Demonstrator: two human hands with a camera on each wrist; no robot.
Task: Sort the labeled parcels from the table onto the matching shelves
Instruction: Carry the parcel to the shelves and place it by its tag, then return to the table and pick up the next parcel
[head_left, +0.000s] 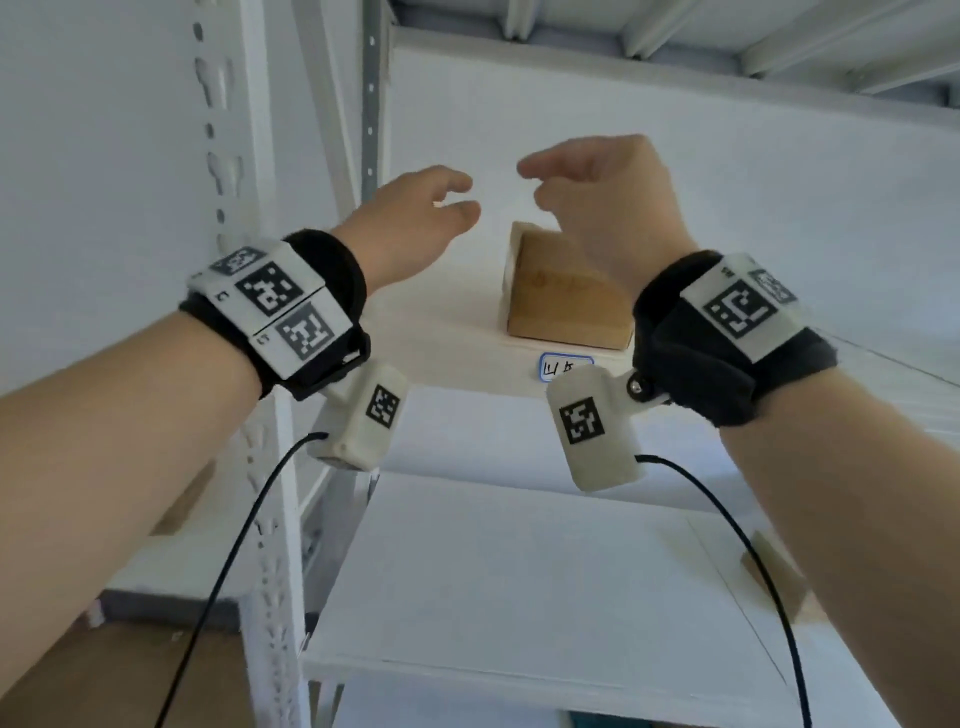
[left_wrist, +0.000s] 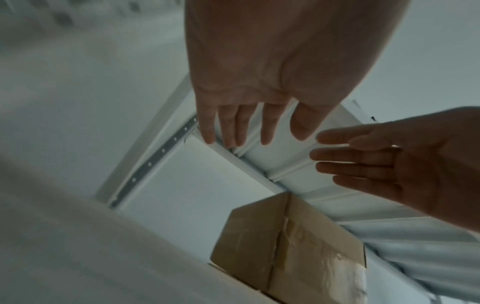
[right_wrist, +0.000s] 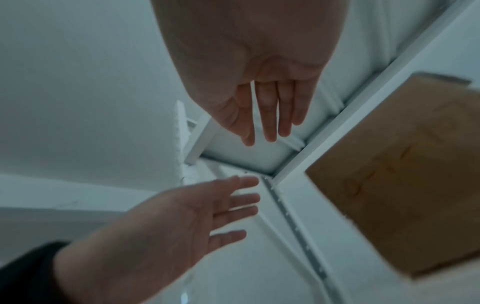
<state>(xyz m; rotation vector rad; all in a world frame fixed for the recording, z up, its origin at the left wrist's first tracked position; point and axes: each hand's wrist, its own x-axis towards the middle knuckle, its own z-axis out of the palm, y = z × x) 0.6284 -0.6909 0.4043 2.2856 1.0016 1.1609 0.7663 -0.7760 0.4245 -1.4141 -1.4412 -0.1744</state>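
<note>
At the centre of the head view we see a brown cardboard parcel (head_left: 563, 296) resting on a white metal shelf (head_left: 447, 338), above a small handwritten label (head_left: 565, 368). Our left hand (head_left: 415, 223) and right hand (head_left: 608, 197) hover above it, fingers loosely spread, holding nothing. Only the left wrist view shows the clear tape (left_wrist: 288, 236) along the parcel's seam.

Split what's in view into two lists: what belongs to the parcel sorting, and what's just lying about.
Job:
cardboard parcel standing on the shelf
shelf label
left hand, open, empty
right hand, open, empty

Lying about:
lower shelf
brown box at its right edge
</note>
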